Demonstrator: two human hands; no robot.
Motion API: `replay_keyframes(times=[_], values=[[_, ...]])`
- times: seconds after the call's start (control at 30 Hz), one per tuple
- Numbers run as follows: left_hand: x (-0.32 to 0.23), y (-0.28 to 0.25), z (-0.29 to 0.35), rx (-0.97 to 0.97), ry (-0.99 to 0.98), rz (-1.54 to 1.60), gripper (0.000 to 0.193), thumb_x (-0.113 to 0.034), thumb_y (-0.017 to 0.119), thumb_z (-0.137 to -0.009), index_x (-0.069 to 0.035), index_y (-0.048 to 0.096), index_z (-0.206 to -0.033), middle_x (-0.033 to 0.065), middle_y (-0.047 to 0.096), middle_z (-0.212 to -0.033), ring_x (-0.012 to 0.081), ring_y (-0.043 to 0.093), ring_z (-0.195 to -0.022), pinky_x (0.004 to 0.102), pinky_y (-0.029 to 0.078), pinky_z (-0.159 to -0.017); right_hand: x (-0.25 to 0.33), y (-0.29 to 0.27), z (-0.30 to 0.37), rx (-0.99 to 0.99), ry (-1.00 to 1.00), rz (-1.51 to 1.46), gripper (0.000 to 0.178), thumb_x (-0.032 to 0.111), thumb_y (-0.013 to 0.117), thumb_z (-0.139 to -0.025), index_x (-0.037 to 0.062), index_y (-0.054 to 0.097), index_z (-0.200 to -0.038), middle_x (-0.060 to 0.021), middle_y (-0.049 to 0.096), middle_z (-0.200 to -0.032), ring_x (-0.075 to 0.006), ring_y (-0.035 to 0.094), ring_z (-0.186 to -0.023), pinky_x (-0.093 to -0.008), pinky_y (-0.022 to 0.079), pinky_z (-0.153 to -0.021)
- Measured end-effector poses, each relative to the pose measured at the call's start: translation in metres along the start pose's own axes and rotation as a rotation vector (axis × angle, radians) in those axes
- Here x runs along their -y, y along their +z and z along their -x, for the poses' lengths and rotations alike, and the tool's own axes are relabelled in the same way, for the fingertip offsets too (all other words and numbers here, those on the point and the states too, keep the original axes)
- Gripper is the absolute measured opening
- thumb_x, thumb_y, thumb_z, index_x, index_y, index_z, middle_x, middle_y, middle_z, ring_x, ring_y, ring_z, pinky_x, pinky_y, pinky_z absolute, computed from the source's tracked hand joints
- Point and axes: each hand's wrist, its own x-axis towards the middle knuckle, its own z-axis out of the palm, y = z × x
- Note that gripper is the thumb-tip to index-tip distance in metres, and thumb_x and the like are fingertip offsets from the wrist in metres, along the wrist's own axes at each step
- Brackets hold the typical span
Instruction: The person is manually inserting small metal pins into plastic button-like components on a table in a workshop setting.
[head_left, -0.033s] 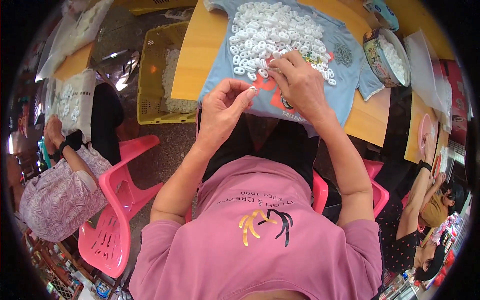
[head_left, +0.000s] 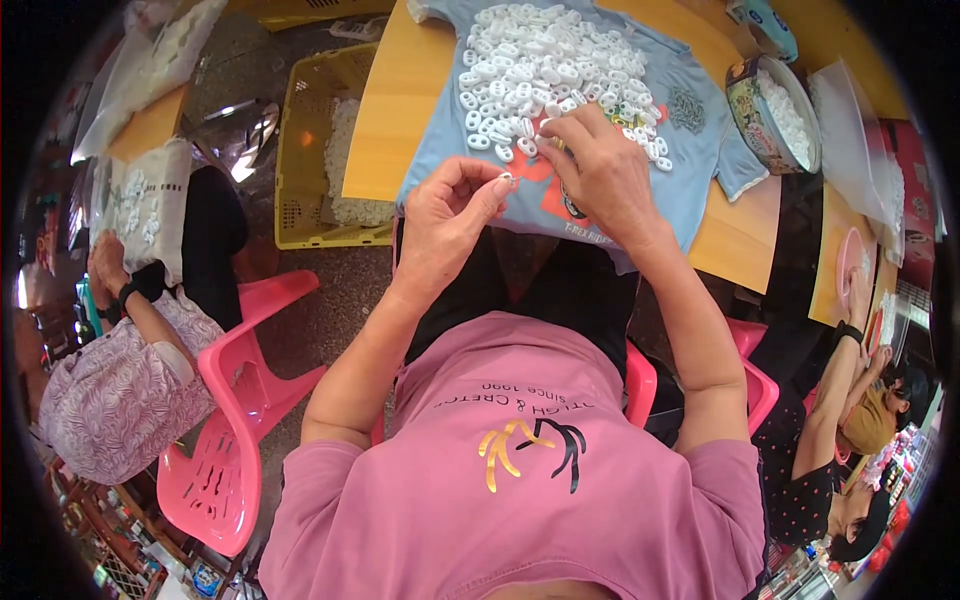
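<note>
My left hand (head_left: 452, 208) is closed in a pinch above the near edge of a blue T-shirt (head_left: 440, 150) spread over the table. Between its thumb and forefinger shows the tip of a small white plastic piece (head_left: 508, 178). My right hand (head_left: 603, 168) reaches to the near side of a heap of white oval two-holed plastic pieces (head_left: 540, 70), fingers bent and drawn together. What lies between those fingertips is too small to make out. To the right of the heap, a little pile of small grey metal parts (head_left: 687, 110) rests on the shirt.
A round tub (head_left: 742, 112) of white pieces stands on the table (head_left: 738, 235) at right. Left of the table is a yellow crate (head_left: 300, 160) holding white pieces. A pink chair (head_left: 235, 420) stands at left. People work at tables on both sides.
My right hand has shifted very slightly at the heap's edge. My left hand keeps its pinch in the same place.
</note>
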Motion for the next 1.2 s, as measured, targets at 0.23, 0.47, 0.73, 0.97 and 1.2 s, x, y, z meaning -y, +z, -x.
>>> replay_keyframes(times=[0.23,0.47,0.73,0.97,1.2], values=[[-0.001,0.008,-0.008,0.028,-0.001,0.032,0.015,-0.012,0.068,-0.090,0.000,0.062,-0.095,0.0014,0.064,-0.082,0.0062,0.060,-0.073,0.0209,0.050,-0.067,-0.011,-0.003,0.013,-0.039,0.172,-0.349,0.015,0.007,0.070,-0.080,0.0037,0.065,-0.094,-0.0081,0.063,-0.088,-0.0204,0.061,-0.062,-0.0310,0.048,-0.056],[0.000,0.014,-0.013,0.065,-0.034,0.076,0.017,-0.011,0.068,-0.089,0.001,0.061,-0.099,0.0056,0.065,-0.088,0.0116,0.061,-0.077,0.0252,0.050,-0.072,-0.011,-0.003,0.012,-0.098,0.041,-0.139,0.013,0.009,0.070,-0.081,0.0033,0.065,-0.092,-0.0076,0.064,-0.089,-0.0188,0.060,-0.057,-0.0303,0.047,-0.051],[0.004,0.014,-0.012,0.035,-0.030,0.047,0.016,-0.012,0.068,-0.090,0.000,0.061,-0.098,0.0030,0.065,-0.085,0.0078,0.060,-0.073,0.0220,0.050,-0.067,-0.014,-0.001,0.000,0.009,-0.163,-0.009,0.014,0.011,0.068,-0.079,0.0085,0.063,-0.092,-0.0078,0.062,-0.082,-0.0283,0.063,-0.074,-0.0371,0.050,-0.062],[0.005,0.012,-0.013,0.039,-0.018,0.053,0.016,-0.012,0.068,-0.090,0.000,0.061,-0.098,0.0039,0.066,-0.086,0.0083,0.061,-0.073,0.0220,0.050,-0.067,-0.009,-0.011,-0.007,0.065,-0.178,0.026,0.015,0.014,0.069,-0.080,0.0072,0.062,-0.091,-0.0089,0.059,-0.079,-0.0294,0.062,-0.074,-0.0386,0.049,-0.060],[0.004,0.011,-0.016,0.039,-0.028,0.083,0.016,-0.012,0.068,-0.090,0.001,0.061,-0.098,0.0043,0.065,-0.086,0.0088,0.061,-0.074,0.0226,0.050,-0.067,-0.021,-0.013,0.003,0.120,-0.144,0.017,0.014,0.012,0.068,-0.082,0.0058,0.064,-0.093,-0.0123,0.061,-0.080,-0.0320,0.062,-0.074,-0.0402,0.049,-0.063]])
